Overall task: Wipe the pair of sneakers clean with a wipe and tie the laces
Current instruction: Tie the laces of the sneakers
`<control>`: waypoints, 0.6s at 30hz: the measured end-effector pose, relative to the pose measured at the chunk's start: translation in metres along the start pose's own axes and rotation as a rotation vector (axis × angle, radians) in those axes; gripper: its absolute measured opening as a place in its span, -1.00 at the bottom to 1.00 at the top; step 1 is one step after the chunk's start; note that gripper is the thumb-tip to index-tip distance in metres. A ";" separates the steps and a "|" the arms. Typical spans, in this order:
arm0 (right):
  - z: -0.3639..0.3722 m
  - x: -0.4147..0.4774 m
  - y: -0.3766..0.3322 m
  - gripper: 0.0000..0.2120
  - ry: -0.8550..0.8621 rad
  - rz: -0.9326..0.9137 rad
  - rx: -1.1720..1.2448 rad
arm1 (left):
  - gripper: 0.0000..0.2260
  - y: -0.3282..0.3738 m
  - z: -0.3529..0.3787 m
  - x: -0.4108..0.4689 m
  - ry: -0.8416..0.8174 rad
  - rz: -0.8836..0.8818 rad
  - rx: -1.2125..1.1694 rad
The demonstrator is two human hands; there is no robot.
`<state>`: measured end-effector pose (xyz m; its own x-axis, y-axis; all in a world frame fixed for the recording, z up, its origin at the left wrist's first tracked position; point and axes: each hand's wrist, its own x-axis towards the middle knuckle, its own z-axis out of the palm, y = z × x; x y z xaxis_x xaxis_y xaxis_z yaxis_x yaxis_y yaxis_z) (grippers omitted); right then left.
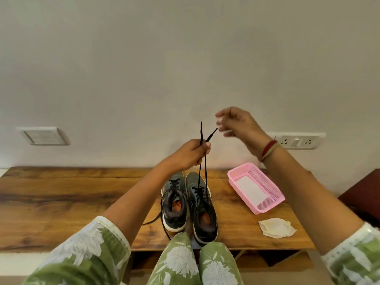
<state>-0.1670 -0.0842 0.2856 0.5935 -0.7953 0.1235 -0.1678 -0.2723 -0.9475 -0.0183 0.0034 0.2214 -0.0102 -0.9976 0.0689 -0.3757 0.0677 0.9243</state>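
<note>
Two dark grey sneakers stand side by side on the wooden table (61,192), toes pointing away from me. My left hand (190,153) grips both black lace ends (202,161) of the right sneaker (202,210) and holds them taut, high above the shoe. The lace tips stick up past my fingers. My right hand (238,126) hovers just right of those tips, fingers loosely spread, holding nothing. The left sneaker (173,204) has loose laces trailing onto the table at its left. A crumpled used wipe (276,227) lies at the table's front right.
A pink mesh basket (271,204) with a flat white wipe (250,191) inside sits right of the shoes. A wall stands behind the table, with a switch plate (44,136) at left and a socket strip (298,140) at right. A dark object (362,194) borders the right edge.
</note>
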 end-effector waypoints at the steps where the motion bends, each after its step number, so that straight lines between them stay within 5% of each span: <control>1: 0.001 -0.003 0.009 -0.86 -0.017 0.040 0.020 | -0.72 0.000 0.000 0.001 0.004 -0.006 0.005; 4: 0.014 -0.012 0.027 -0.73 -0.008 0.132 0.132 | -0.72 0.004 -0.002 0.003 -0.025 -0.027 -0.007; 9: 0.031 -0.020 0.033 -0.55 0.261 0.294 0.469 | -0.71 0.012 -0.003 0.000 -0.023 -0.061 -0.042; 14: 0.042 -0.026 0.031 -0.93 0.106 0.218 0.386 | -0.70 0.016 -0.006 -0.002 -0.020 -0.104 -0.046; 18: 0.044 -0.025 0.030 -0.94 0.154 0.124 0.329 | -0.70 0.017 -0.009 -0.002 -0.061 -0.114 -0.021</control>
<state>-0.1522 -0.0488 0.2412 0.4552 -0.8901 0.0211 0.0459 -0.0002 -0.9989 -0.0164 0.0064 0.2401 -0.0253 -0.9979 -0.0594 -0.3584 -0.0464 0.9324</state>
